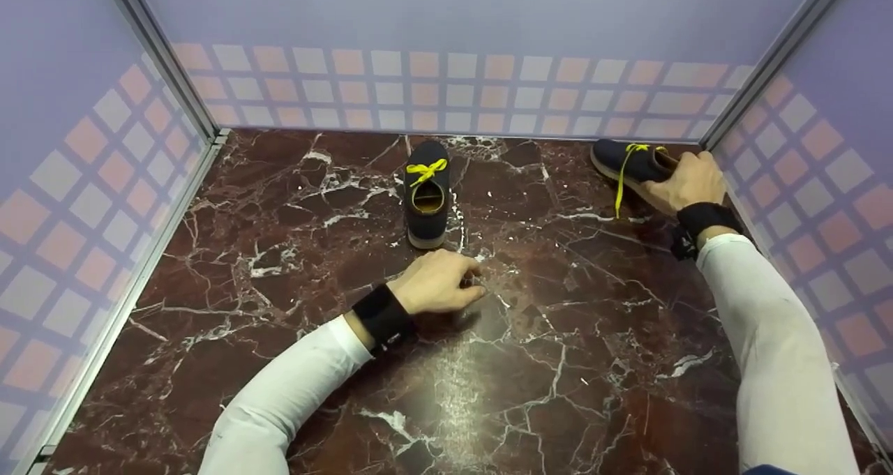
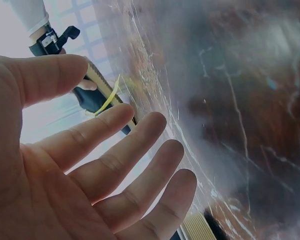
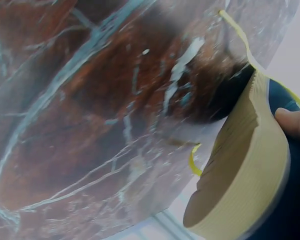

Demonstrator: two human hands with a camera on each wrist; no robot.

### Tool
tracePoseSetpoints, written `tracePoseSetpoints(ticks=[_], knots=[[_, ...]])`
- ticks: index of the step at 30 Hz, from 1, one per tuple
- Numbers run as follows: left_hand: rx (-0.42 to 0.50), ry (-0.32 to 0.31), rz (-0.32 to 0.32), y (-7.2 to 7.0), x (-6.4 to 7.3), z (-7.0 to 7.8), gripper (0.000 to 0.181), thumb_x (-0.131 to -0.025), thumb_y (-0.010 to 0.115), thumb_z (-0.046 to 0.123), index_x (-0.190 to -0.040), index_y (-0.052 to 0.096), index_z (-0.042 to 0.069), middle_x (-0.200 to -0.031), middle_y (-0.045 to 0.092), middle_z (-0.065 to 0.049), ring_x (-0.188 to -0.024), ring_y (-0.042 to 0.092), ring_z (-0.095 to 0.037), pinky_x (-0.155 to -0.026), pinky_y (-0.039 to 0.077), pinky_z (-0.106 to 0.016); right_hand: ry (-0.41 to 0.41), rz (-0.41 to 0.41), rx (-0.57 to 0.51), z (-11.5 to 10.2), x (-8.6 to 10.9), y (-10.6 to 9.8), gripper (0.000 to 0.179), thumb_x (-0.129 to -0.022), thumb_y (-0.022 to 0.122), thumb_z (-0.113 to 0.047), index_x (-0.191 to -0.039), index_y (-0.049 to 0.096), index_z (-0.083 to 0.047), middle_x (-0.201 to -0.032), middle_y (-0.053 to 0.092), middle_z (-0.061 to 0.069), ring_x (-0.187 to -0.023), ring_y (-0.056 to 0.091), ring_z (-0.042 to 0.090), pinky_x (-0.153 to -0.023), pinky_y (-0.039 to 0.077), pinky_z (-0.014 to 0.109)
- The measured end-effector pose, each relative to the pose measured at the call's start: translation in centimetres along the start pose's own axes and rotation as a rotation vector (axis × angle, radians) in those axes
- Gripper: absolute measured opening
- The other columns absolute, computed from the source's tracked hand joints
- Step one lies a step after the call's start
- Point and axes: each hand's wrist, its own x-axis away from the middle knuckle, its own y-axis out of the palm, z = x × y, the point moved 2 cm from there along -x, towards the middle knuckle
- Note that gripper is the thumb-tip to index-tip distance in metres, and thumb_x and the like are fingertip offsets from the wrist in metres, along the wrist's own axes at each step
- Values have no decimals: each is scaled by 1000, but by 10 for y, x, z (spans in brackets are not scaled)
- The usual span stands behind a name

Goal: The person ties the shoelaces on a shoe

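Near the right corner my right hand (image 1: 689,184) grips a dark sneaker (image 1: 615,160) at its heel end, the thumb (image 3: 290,120) on its side. This sneaker is tilted, and its tan ribbed sole (image 3: 240,165) shows in the right wrist view. A yellow lace (image 1: 621,185) dangles from it; the far ends of the fingers are hidden. A matching sneaker (image 1: 426,225) stands upright at the back middle, toe to the wall, its yellow lace tied in a bow (image 1: 427,171). Just in front of its heel is my left hand (image 1: 439,284), holding nothing, its fingers (image 2: 117,165) spread and loosely bent.
Dark red marbled flooring (image 1: 516,391) with white veins lies under both sneakers. A lilac back wall (image 1: 460,21) with pink and white squares stands behind them. Side walls (image 1: 49,252) with metal edging close in left and right; the right one is close to my right hand.
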Motion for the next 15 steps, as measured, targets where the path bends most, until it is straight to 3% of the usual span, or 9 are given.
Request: tracePoseSetpoints(ticks=[6, 15], knots=[[-5, -7, 32, 1, -5, 5, 34, -102, 74, 39, -122, 83, 13, -114, 86, -8, -100, 82, -31, -87, 67, -53, -3, -3, 13, -18, 5, -6, 79, -89, 82, -47, -131, 64, 18, -134, 58, 40, -121, 61, 68, -106, 52, 78], [-4, -85, 96, 1, -10, 13, 36, -101, 76, 43, -123, 83, 14, -112, 87, -8, -96, 82, -30, -84, 67, -53, -48, -3, 10, -56, 20, -13, 76, -88, 85, -49, -124, 67, 15, -128, 64, 38, -116, 65, 66, -100, 56, 77]])
